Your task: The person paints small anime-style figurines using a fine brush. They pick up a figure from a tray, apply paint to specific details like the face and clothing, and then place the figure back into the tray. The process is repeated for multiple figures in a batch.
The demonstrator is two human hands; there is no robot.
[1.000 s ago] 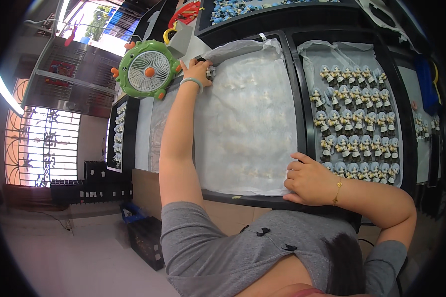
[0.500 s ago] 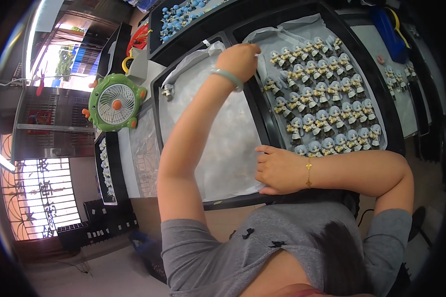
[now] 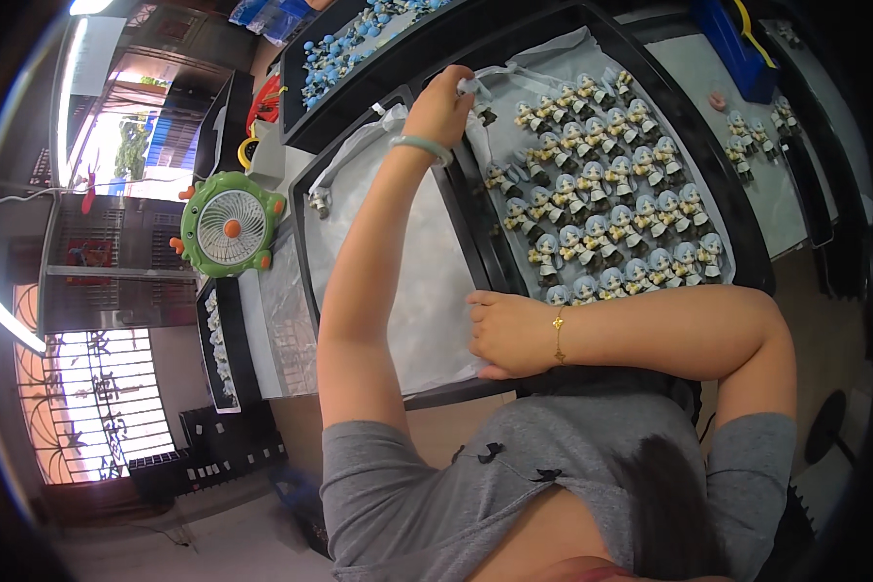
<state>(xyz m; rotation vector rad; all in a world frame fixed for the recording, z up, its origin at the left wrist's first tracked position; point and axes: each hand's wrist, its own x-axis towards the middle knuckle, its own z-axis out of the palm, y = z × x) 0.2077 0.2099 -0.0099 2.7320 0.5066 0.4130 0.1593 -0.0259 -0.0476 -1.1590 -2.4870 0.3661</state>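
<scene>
Barred window (image 3: 97, 403), white-lined black trays (image 3: 425, 291).

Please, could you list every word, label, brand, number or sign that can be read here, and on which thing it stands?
No text can be read here.
White labels on the black crates: too small to read.
Red patch above the window grille: too blurred to read.
Window grille: dark shapes; I cannot tell if they are writing.
Figures and fan: no readable lettering.
</scene>
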